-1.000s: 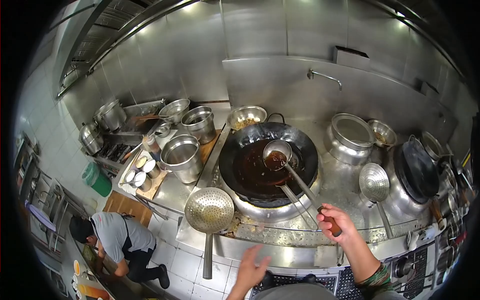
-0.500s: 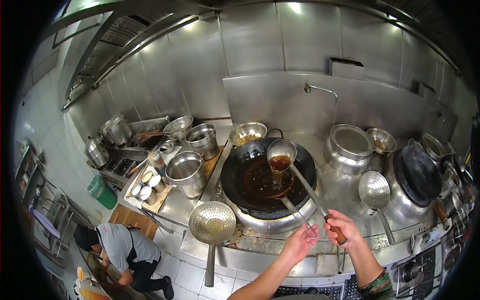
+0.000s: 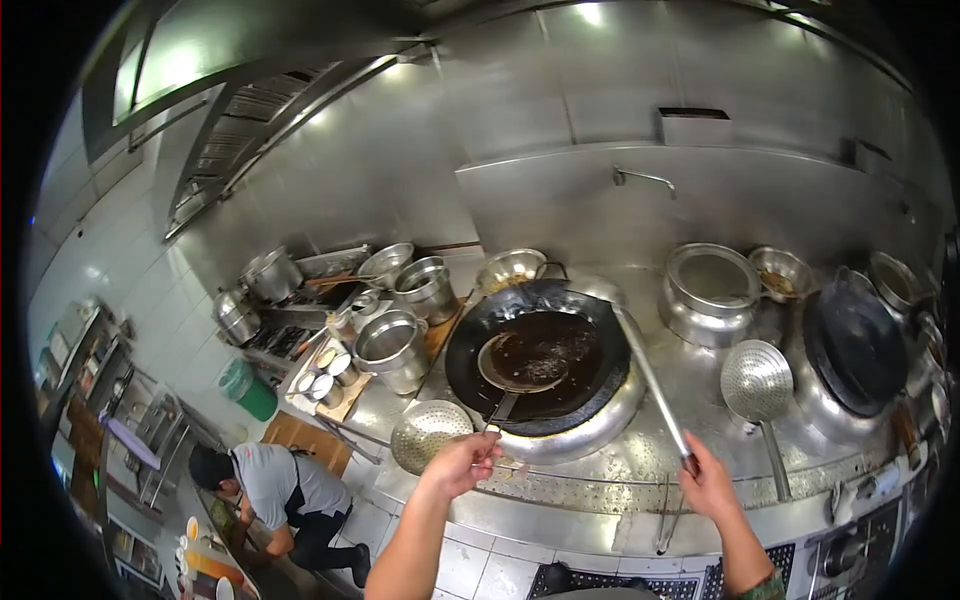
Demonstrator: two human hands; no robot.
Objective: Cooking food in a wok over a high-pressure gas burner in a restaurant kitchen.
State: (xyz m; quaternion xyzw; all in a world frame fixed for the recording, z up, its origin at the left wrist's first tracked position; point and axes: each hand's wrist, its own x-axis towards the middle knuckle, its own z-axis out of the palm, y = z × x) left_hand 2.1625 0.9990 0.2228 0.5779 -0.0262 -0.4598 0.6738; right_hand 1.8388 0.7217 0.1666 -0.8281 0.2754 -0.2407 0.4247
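Note:
A black wok (image 3: 465, 325) holds dark brown liquid. My left hand (image 3: 462, 466) is closed on the handle of a round mesh skimmer (image 3: 520, 360), whose head lies at the liquid's surface in the left part of the wok. Farther right, my right hand (image 3: 707, 478) grips the lower end of a long-handled ladle (image 3: 650, 368). The ladle's bowl end (image 3: 600, 289) is at the far right rim of the wok, seen from the side, so its contents are hidden. Just left of my left hand, a perforated strainer (image 3: 430, 432) rests near the counter edge.
Another perforated strainer (image 3: 757, 380) lies right of the wok, beside a lidded steel pot (image 3: 708, 310) and a second black wok (image 3: 855, 340). Steel pots (image 3: 392, 350) and small containers (image 3: 328, 385) stand left. At lower left a person (image 3: 275, 500) bends over. A faucet (image 3: 645, 180) juts from the backsplash.
The ladle, which was over the wok with liquid falling from it, has swung right to the far rim. My left hand has moved left with the skimmer, whose head now shows.

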